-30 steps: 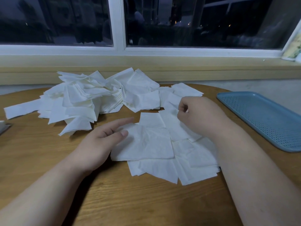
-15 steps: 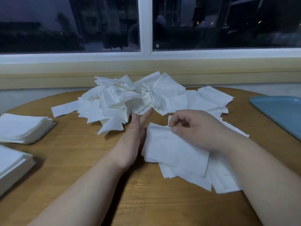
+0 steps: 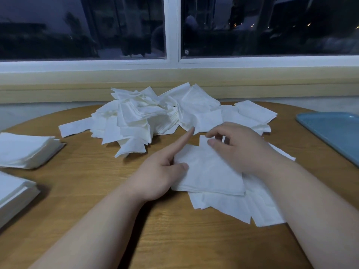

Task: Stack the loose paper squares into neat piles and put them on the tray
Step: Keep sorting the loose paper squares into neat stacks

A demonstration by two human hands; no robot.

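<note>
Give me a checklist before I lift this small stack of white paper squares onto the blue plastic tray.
1. Edges of the small stack of white paper squares aligned: cannot tell; the right hand hides its right side.
2. Stack free of strays: not ok; loose white squares fan out beneath it.
3. Bracing by the left hand: ok; its straight index finger lies along the stack's left edge.
4. Right hand's grip: cannot tell; fingers curl at the far corner.
5. Reach to the blue plastic tray: ok, probably; it lies to the right, partly out of view.
</note>
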